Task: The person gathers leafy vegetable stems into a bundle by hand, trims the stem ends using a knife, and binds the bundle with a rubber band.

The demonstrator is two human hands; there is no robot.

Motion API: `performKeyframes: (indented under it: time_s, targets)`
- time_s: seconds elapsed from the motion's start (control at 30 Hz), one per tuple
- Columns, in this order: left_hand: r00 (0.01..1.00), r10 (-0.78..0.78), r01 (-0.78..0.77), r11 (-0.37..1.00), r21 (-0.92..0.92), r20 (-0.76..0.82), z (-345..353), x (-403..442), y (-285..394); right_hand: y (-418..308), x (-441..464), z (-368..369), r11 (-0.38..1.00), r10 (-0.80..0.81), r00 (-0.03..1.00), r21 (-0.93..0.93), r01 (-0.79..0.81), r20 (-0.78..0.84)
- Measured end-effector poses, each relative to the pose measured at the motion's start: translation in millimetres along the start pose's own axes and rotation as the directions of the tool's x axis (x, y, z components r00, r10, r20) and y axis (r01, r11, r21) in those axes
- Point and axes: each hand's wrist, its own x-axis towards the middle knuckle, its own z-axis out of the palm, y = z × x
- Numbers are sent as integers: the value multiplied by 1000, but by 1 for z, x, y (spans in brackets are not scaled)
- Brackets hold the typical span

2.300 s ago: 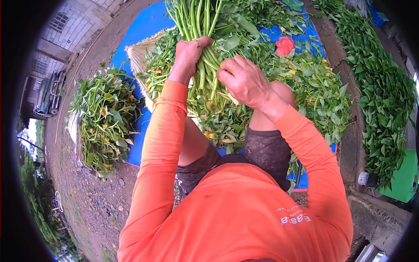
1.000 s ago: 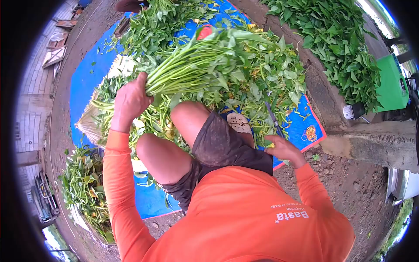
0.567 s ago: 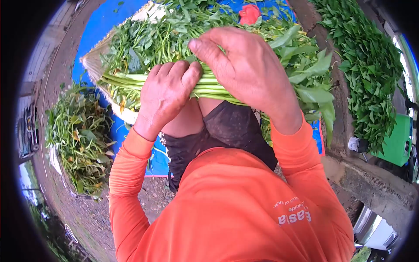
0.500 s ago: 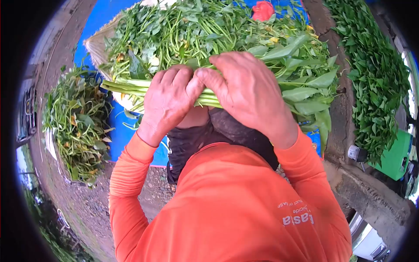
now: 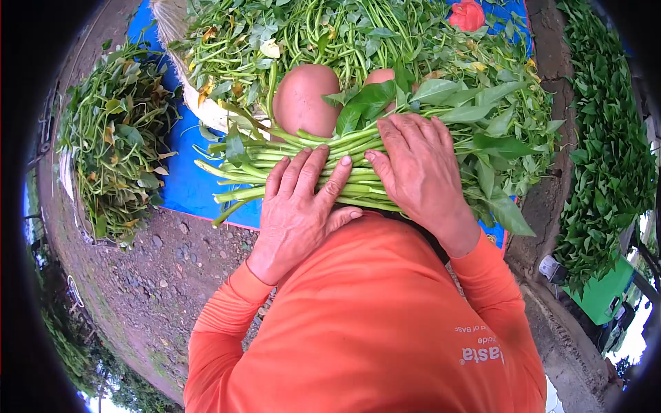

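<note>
A thick bunch of water spinach [image 5: 255, 175] lies across my lap, its cut stems to the left and its leaves to the right. My left hand [image 5: 299, 210] rests on the stems with fingers spread and thumb apart, palm down. Closer to the leafy end, my right hand [image 5: 423, 175] is closed over the bunch, its fingers bent over the far side and its thumb on top. The undersides of the stems are hidden. Two bare knees [image 5: 306, 103] show just beyond the bunch.
A wide heap of loose water spinach [image 5: 310, 27] covers sacking on a blue tarp [image 5: 186, 186]. Another pile of greens [image 5: 117, 151] stands at left. Dark leafy bunches [image 5: 606, 138] line the right, near a green crate [image 5: 606, 292]. Red plastic [image 5: 467, 15] lies at the back.
Both hands have come down toward my body, and the bunch now lies on my lap. My left hand has loosened from its grip into spread fingers. More stems show, and my knees are in view.
</note>
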Motion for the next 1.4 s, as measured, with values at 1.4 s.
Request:
performKeyframes:
  time_s: [1.4]
  targets:
    - [853, 44, 46, 986, -159, 520, 21, 153, -10, -6, -47, -34, 993, 26, 983, 110, -46, 181]
